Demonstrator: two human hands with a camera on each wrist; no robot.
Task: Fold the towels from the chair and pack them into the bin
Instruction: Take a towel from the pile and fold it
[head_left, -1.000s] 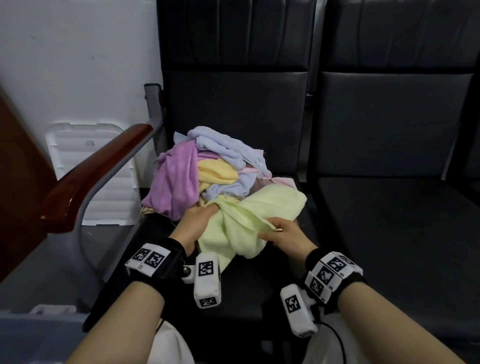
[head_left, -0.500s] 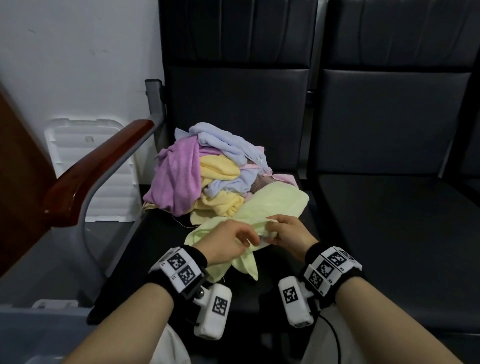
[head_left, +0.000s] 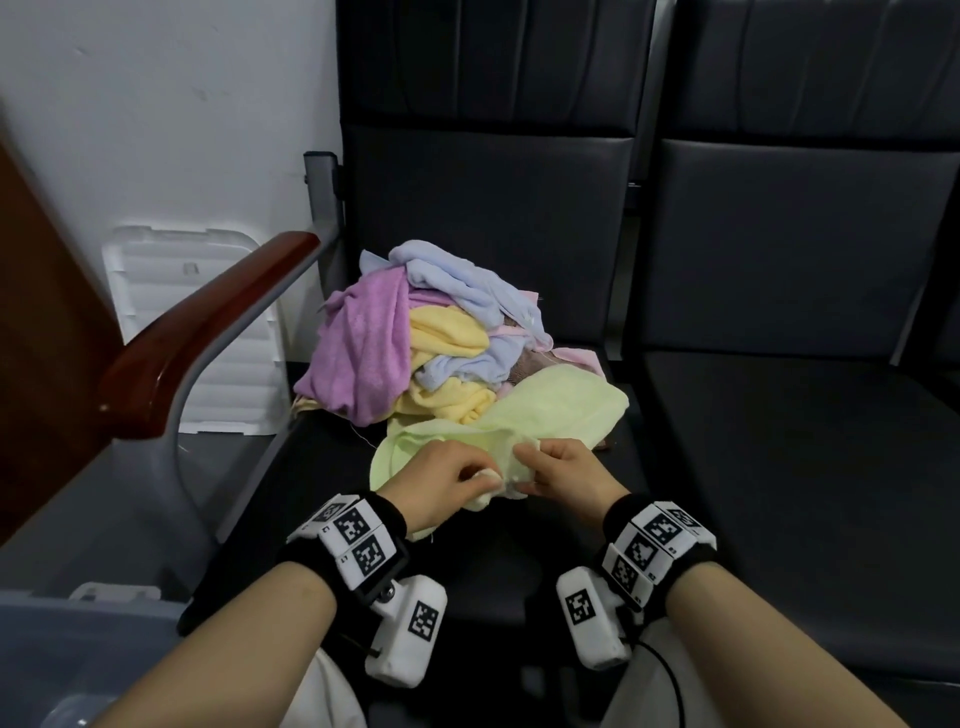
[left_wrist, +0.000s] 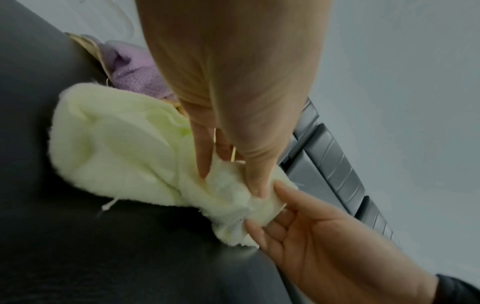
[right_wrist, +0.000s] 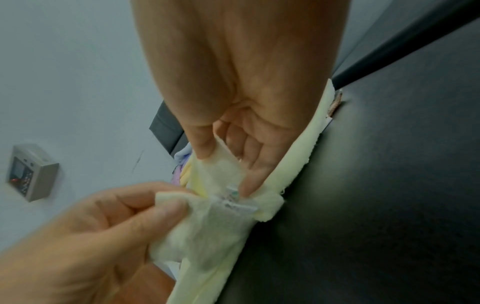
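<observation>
At lower centre, the left hand (head_left: 441, 480) and right hand (head_left: 563, 470) each pinch one bunched corner of the pale green towel (head_left: 545, 410) between thumb and curled fingers (right_wrist: 166, 207). The towel spreads on the chair seat (head_left: 519, 545); beyond, centre frame, lies the towel pile (head_left: 415, 332).

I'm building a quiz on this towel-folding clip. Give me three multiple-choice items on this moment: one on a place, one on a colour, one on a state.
1. Where does the heap of unfolded towels lie?
A. on the chair seat
B. in the bin
C. on the floor

2. What colour is the towel being handled?
A. purple
B. pale green
C. blue

3. How do the hands hold it?
A. both pinch it
B. only the left hand grips it
C. neither touches it

Key: 1 A, the heap sits on the dark chair seat. 2 B, the pale green towel is worked. 3 A, left hand and right hand each pinch its near edge.
</observation>
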